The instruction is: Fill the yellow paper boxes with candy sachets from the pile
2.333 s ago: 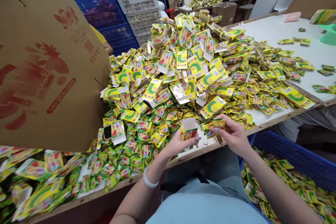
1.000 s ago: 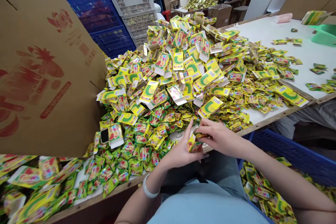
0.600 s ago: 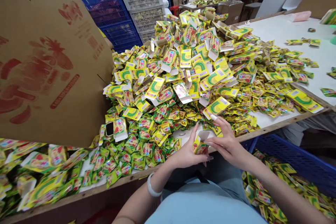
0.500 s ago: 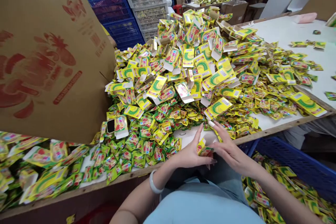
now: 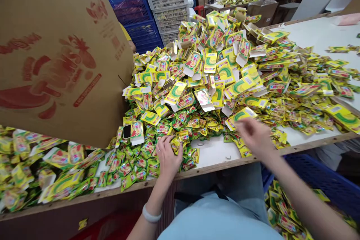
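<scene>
My left hand (image 5: 169,157) rests on the pile of small candy packets (image 5: 146,148) at the table's front, thumb and fingers apart beside some yellow packets (image 5: 180,140). Its fingertips touch the pile, and nothing is plainly held. Smeared by motion, my right hand (image 5: 254,135) hovers over the table's front edge, close to a flat yellow carton (image 5: 240,118); whether its fingers hold anything is unclear. Behind both hands rises a heap of yellow printed cartons (image 5: 225,71), several with open flaps.
A large printed cardboard box (image 5: 64,67) stands at left. A phone (image 5: 126,132) lies beside a small carton (image 5: 137,132). Below the wooden table edge (image 5: 219,166), at right, a blue crate (image 5: 317,180) holds filled cartons. Stacked crates (image 5: 165,3) stand behind.
The small carton that was between my hands is gone from them. My left hand has moved left onto the packets; my right hand has moved right and up. The view has shifted slightly.
</scene>
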`<state>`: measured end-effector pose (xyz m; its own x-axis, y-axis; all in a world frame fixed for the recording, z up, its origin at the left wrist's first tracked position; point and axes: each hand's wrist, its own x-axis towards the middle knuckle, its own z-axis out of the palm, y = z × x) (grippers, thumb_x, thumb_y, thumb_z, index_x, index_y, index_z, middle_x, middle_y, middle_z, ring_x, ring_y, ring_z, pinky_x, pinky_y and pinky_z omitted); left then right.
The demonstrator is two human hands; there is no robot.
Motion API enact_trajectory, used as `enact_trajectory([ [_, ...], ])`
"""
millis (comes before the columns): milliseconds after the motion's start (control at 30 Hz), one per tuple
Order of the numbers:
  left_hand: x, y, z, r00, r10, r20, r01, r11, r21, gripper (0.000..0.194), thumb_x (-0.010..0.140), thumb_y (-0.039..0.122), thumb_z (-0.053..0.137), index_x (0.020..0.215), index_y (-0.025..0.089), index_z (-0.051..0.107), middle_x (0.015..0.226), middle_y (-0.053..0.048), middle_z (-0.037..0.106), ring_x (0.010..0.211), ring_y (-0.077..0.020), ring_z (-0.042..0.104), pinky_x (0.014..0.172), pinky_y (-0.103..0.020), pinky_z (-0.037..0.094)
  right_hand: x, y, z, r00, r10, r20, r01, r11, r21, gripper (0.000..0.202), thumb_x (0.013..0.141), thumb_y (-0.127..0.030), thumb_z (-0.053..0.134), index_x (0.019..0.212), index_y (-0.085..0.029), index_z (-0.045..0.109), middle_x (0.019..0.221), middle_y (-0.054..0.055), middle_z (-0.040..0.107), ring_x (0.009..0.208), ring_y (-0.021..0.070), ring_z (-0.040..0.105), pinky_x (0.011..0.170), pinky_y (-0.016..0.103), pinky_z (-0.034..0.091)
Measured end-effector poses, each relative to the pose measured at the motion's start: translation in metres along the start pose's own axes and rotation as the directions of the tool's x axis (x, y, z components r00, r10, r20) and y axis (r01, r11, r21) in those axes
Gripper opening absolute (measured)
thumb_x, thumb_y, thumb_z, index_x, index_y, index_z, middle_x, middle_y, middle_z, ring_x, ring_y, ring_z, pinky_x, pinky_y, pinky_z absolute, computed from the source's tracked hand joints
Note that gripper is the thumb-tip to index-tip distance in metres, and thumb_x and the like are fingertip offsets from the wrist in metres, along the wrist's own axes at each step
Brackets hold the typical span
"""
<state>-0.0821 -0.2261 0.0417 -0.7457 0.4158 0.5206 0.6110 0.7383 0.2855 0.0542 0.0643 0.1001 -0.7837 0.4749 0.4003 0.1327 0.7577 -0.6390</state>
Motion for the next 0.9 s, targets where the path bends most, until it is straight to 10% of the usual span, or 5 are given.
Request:
enact_trajectory([
  [133, -0.017, -0.009, 0.012, 0.999, -0.004, 0.038, 0.004, 1.000, 0.000, 0.032, 0.094, 0.031, 0.049, 0.118, 0.010, 0.053, 0.117, -0.020, 0.052, 0.118, -0.0337, 0.049, 0.101, -0.053, 0.041, -0.009, -0.070, 0.124, 0.925, 0.052, 0.376, -0.045, 0.999, -0.030, 0.041, 0.088, -0.055, 0.062, 0.103, -0.017, 0.059, 0.072, 0.007, 0.070, 0.069, 0.0256, 0.069, 0.060, 0.030, 0.046],
  [267, -0.023, -0.010, 0.022, 0.999, -0.005, 0.042, 0.006, 0.999, -0.039, 0.034, 0.096, 0.028, 0.045, 0.124, 0.010, 0.049, 0.120, -0.020, 0.050, 0.119, -0.0325, 0.048, 0.100, -0.053, 0.042, 0.001, -0.094, 0.170, 0.892, 0.132, 0.432, -0.130, 0.991, -0.034, 0.030, 0.089, -0.039, 0.065, 0.106, -0.016, 0.055, 0.091, 0.012, 0.071, 0.080, 0.0267, 0.070, 0.065, 0.031, 0.046],
  [600, -0.017, 0.004, 0.013, 0.998, 0.014, -0.064, -0.028, 0.977, -0.210, 0.049, 0.093, 0.043, 0.056, 0.132, 0.015, 0.045, 0.138, -0.022, 0.044, 0.134, -0.0350, 0.041, 0.110, -0.055, 0.033, -0.020, -0.055, 0.117, 0.941, 0.054, 0.333, -0.194, 0.895, 0.402, 0.025, 0.090, -0.041, 0.062, 0.086, -0.024, 0.043, 0.070, -0.004, 0.057, 0.057, 0.0133, 0.053, 0.056, 0.025, 0.045],
  [733, -0.001, 0.040, 0.011, 0.983, -0.033, 0.181, 0.128, 0.829, -0.544, 0.044, 0.102, 0.044, 0.032, 0.135, 0.016, 0.042, 0.115, -0.016, 0.063, 0.106, -0.0241, 0.064, 0.090, -0.039, 0.051, -0.033, -0.061, 0.105, 0.933, 0.116, 0.340, -0.347, 0.532, 0.772, 0.033, 0.089, -0.047, 0.062, 0.104, -0.025, 0.042, 0.063, -0.008, 0.051, 0.048, 0.0119, 0.050, 0.046, 0.024, 0.047],
  [900, 0.007, 0.075, 0.026, 0.956, -0.072, 0.284, 0.206, 0.855, -0.476, 0.041, 0.102, 0.038, 0.028, 0.131, 0.012, 0.042, 0.086, -0.010, 0.068, 0.068, -0.0225, 0.066, 0.065, -0.035, 0.052, -0.043, -0.068, 0.109, 0.964, 0.141, 0.224, -0.264, 0.581, 0.770, 0.041, 0.091, -0.040, 0.060, 0.125, -0.024, 0.042, 0.091, 0.002, 0.065, 0.067, 0.0144, 0.062, 0.063, 0.028, 0.055],
])
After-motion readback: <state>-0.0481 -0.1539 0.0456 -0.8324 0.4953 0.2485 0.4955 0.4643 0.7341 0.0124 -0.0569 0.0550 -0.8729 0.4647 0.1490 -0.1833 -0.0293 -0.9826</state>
